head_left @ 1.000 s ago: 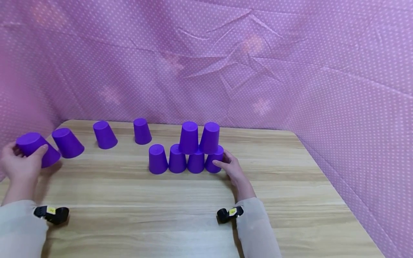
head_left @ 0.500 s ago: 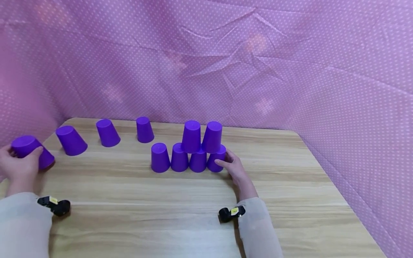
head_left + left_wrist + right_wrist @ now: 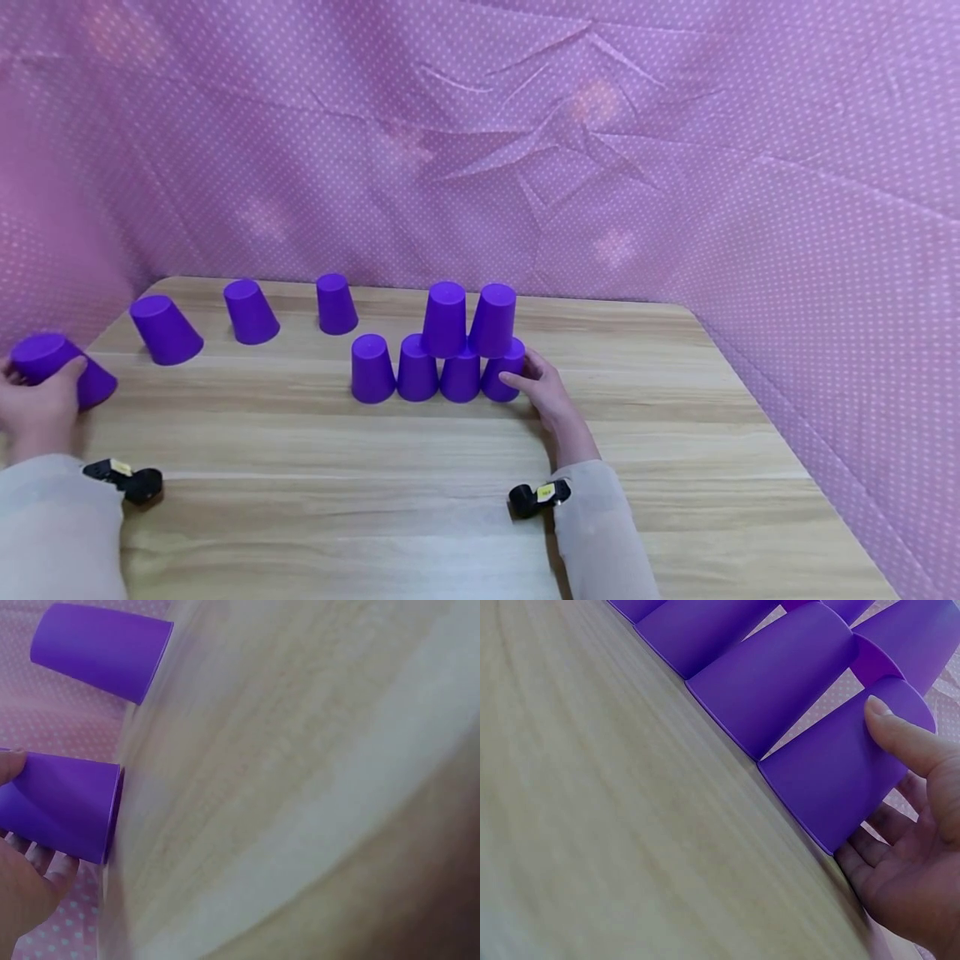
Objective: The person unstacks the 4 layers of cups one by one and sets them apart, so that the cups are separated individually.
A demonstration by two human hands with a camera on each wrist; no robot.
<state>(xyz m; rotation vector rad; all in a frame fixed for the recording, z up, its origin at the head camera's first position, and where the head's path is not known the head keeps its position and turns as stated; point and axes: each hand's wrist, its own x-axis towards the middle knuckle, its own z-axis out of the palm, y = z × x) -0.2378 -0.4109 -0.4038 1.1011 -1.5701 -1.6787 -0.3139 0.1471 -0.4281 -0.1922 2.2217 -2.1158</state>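
At the left edge of the wood-grain tabletop (image 3: pixel 360 500), we grip a purple plastic cup (image 3: pixel 64 802) in our left hand (image 3: pixel 37 408), the thumb on one side and the fingers curled under the other. This cup is mouth down and leans a little; we cannot tell whether its rim touches the surface.

Near the middle of the tabletop, a row of four cups stands mouth down, close side by side: the leftmost cup (image 3: pixel 372 369), the second cup (image 3: pixel 417 371), the third cup (image 3: pixel 460 377) and the end cup (image 3: pixel 498 379). Above them, the upper left cup (image 3: pixel 445 319) bridges the second and third, and the upper right cup (image 3: pixel 492 321) bridges the third and the end one.

Our right hand (image 3: pixel 551 396) is clasped on the end cup, thumb against its near face, fingers round its outer side and low by the rim.

Three more cups stand upside down and apart: the left loose cup (image 3: pixel 167 331) near the left edge, the middle loose cup (image 3: pixel 252 312) towards the far left corner, and the right loose cup (image 3: pixel 337 305) near the far edge. Beyond that edge hangs polka-dotted pinkish-purple fabric (image 3: pixel 480 125).
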